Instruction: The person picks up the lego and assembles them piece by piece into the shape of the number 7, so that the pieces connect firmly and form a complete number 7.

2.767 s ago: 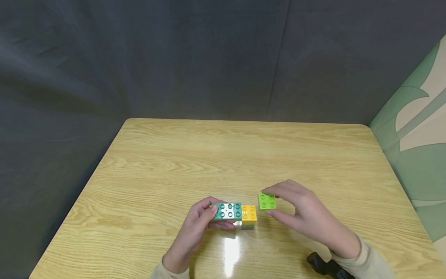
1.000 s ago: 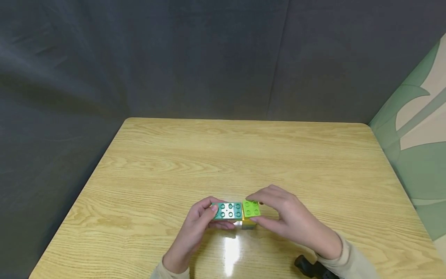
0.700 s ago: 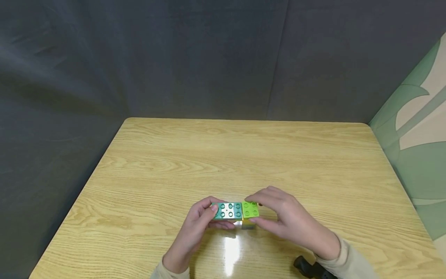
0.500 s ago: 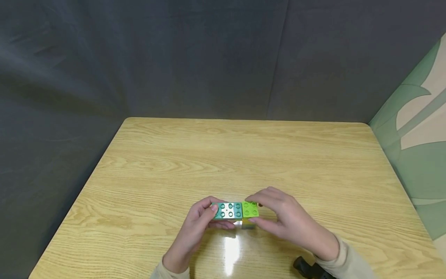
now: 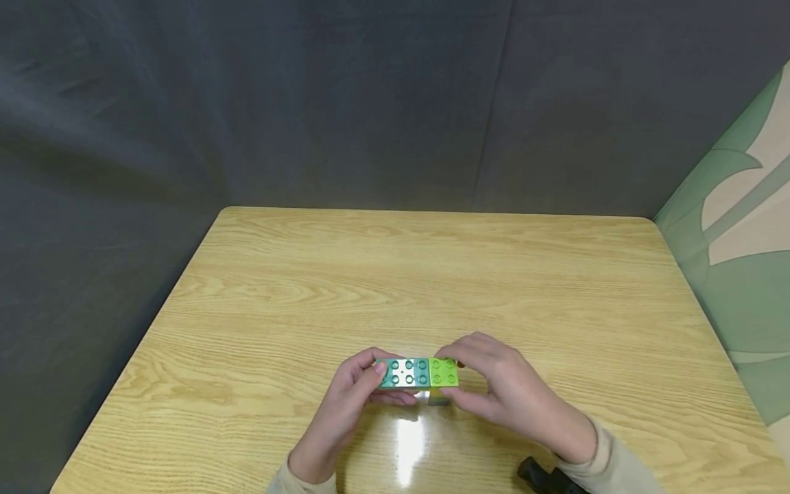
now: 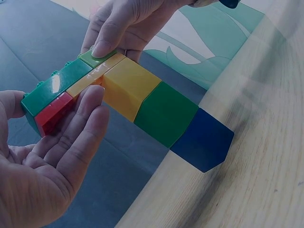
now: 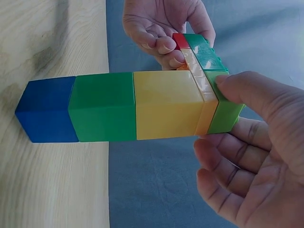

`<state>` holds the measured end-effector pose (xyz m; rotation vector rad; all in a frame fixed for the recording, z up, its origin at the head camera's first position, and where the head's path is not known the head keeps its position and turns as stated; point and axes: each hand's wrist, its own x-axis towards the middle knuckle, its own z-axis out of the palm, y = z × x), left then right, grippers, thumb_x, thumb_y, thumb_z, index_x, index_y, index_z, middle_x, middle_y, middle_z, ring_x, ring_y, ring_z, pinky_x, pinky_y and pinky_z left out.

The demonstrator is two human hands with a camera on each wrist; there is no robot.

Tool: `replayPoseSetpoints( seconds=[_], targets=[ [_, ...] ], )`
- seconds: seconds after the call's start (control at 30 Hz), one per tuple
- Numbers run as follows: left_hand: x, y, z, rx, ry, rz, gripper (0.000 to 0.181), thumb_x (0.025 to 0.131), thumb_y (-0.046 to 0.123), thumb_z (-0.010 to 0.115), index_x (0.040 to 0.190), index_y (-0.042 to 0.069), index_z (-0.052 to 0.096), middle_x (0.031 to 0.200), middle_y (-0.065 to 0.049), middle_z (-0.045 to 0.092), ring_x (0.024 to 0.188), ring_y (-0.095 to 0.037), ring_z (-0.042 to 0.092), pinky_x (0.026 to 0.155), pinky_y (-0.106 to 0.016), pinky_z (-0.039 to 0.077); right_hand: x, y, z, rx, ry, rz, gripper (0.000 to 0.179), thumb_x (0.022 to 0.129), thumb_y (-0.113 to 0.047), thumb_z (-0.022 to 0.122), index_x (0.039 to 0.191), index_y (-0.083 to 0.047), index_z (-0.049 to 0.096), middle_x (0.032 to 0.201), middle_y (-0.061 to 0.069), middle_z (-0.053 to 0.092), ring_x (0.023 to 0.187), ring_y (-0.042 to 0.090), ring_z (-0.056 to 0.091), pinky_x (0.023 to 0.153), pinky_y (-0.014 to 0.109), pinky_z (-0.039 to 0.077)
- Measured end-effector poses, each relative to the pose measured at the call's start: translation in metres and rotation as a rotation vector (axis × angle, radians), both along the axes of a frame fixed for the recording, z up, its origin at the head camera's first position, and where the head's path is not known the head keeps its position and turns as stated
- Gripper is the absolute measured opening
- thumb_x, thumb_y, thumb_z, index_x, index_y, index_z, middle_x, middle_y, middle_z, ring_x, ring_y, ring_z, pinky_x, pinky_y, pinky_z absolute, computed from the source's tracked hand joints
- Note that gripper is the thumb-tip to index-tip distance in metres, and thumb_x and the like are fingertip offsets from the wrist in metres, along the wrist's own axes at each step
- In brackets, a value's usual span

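Note:
A tower of toy building bricks stands upright on the table, with a blue brick (image 7: 47, 109) lowest, then a green brick (image 7: 102, 107) and a yellow brick (image 7: 167, 104). Above these runs a thin orange layer (image 6: 85, 83), with a red brick (image 6: 56, 112) beside it. On top, a teal brick (image 5: 402, 373) and a lime green brick (image 5: 444, 372) lie side by side, touching. My left hand (image 5: 354, 387) grips the teal brick's left end, thumb on top and fingers underneath. My right hand (image 5: 512, 384) pinches the lime brick between thumb and fingers.
The wooden table (image 5: 308, 274) reaches back to a dark curtain (image 5: 370, 103). A green and beige patterned surface (image 5: 747, 295) rises on the right. Near the right sleeve, a black object (image 5: 546, 477) shows at the lower edge.
My right hand has brought the lime brick left and down onto the yellow end of the tower, beside the teal brick. My left hand has stayed in place.

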<state>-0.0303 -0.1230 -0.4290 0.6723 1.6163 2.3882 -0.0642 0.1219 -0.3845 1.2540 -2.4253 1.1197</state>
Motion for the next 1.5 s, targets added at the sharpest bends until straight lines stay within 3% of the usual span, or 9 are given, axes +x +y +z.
replayPoseSetpoints(
  seconds=[0.67, 1.23, 1.5],
  targets=[
    [-0.0004, -0.0002, 0.0003, 0.005, 0.005, -0.004, 0.032, 0.104, 0.004, 0.033, 0.112, -0.025, 0.044, 0.098, -0.007, 0.072, 0.081, -0.02, 0.072, 0.071, -0.054, 0.055, 0.0002, 0.0001, -0.0025, 0.002, 0.028, -0.008, 0.037, 0.076, -0.018, 0.083, 0.109, -0.016, 0.068, 0.098, -0.009, 0.066, 0.086, 0.007, 0.058, 0.072, 0.027, 0.055],
    [-0.0004, -0.0001, 0.0005, 0.014, -0.002, -0.007, 0.032, 0.104, 0.004, 0.034, 0.112, -0.025, 0.044, 0.099, -0.009, 0.072, 0.082, -0.021, 0.072, 0.071, -0.057, 0.053, 0.0007, 0.0015, -0.0052, -0.028, -0.021, 0.018, 0.039, 0.078, -0.017, 0.081, 0.114, -0.015, 0.066, 0.095, -0.012, 0.062, 0.08, 0.002, 0.052, 0.067, 0.018, 0.05],
    [-0.0006, -0.0003, 0.0013, 0.0, 0.002, -0.019, 0.033, 0.104, 0.006, 0.033, 0.114, -0.023, 0.044, 0.1, -0.008, 0.071, 0.082, -0.021, 0.071, 0.072, -0.058, 0.052, -0.0009, 0.0021, -0.0056, -0.041, -0.011, 0.034, 0.039, 0.078, -0.016, 0.081, 0.114, -0.013, 0.066, 0.098, -0.008, 0.064, 0.082, 0.004, 0.055, 0.069, 0.02, 0.052]
  ],
)
